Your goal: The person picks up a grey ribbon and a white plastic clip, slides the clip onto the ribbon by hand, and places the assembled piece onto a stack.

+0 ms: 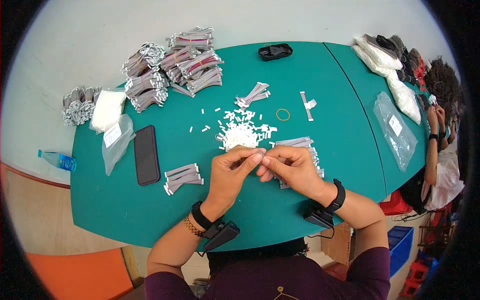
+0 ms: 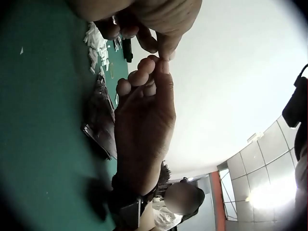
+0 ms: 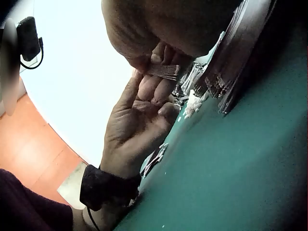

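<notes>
In the head view my left hand and right hand meet fingertip to fingertip above the table's middle. Between them they pinch a short grey flat ribbon cable, mostly hidden by fingers; its loose striped end shows in the right wrist view. Just beyond the hands lies a heap of small white plastic pieces. A stack of grey ribbon cables with white ends sits beside and partly under the right hand. Several more cables lie left of the left hand.
Bundled cables are piled at the back left, near a white-filled bag. A phone, a rubber band, a lone cable, a black case and a clear bag lie around. Another person sits at right.
</notes>
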